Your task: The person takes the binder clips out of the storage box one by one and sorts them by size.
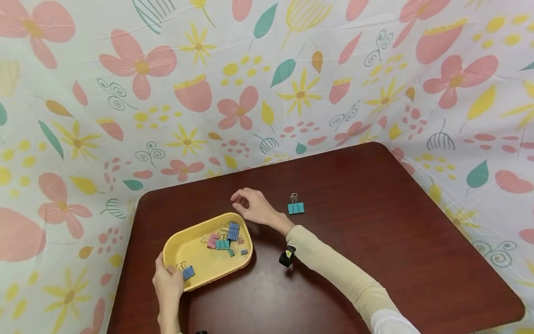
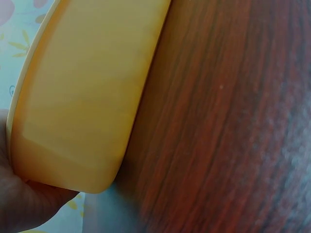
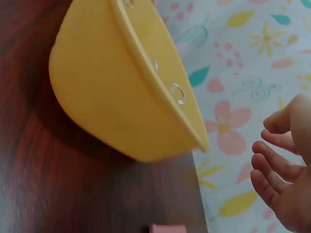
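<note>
My left hand (image 1: pixel 168 278) grips the near left end of a yellow plastic tray (image 1: pixel 183 236), thumb at the rim; the left wrist view shows the tray's outer wall (image 2: pixel 82 97) beside that hand. Inside lie a blue binder clip (image 1: pixel 189 272) near the thumb and, at the right end, larger blue (image 1: pixel 233 231), pink (image 1: pixel 212 241) and teal (image 1: pixel 223 245) clips with several tiny ones. My right hand (image 1: pixel 255 206) hovers just past the tray's far right corner, fingers loosely bent, holding nothing. In the right wrist view its fingers (image 3: pixel 272 167) are apart from the tray.
A teal binder clip (image 1: pixel 296 208) lies on the dark wooden table (image 1: pixel 375 232), right of my right hand. Part of a pink object (image 3: pixel 167 228) shows at the bottom of the right wrist view. Floral cloth (image 1: pixel 250 93) hangs behind the table's far edge.
</note>
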Demonstrator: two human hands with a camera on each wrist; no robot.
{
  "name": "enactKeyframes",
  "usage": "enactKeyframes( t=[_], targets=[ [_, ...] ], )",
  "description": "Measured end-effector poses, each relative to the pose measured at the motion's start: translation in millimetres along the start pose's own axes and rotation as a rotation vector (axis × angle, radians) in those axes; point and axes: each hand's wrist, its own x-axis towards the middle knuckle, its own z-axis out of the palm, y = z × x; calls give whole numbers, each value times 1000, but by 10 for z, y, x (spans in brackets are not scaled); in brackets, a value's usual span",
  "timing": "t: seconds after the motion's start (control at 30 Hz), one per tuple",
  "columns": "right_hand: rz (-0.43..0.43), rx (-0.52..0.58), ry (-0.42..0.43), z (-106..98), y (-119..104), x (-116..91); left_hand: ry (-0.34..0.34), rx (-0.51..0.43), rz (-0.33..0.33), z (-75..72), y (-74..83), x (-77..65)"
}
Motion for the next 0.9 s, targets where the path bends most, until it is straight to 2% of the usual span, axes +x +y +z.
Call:
enactKeyframes(
  t=[0.23,0.37,0.53,0.73,0.8,0.9],
  targets=[
    [-24,32,-85,201,-120,11,14,3,7,0,6,22],
    [-59,8,-144,329,-135,-14,18,-6,27,1,2,28],
    [-72,-110,-235,453,-126,-88,17,-11,35,18,-25,18],
    [-112,-291,-325,494,-213,-112,32,-5,35,16,-13,29],
    [-148,-317,-352,518,-222,-113,33,-8,36,14,-12,32],
    [-182,-298,-381,549,-217,-115,36,-7,35,18,-25,35]
  ],
)
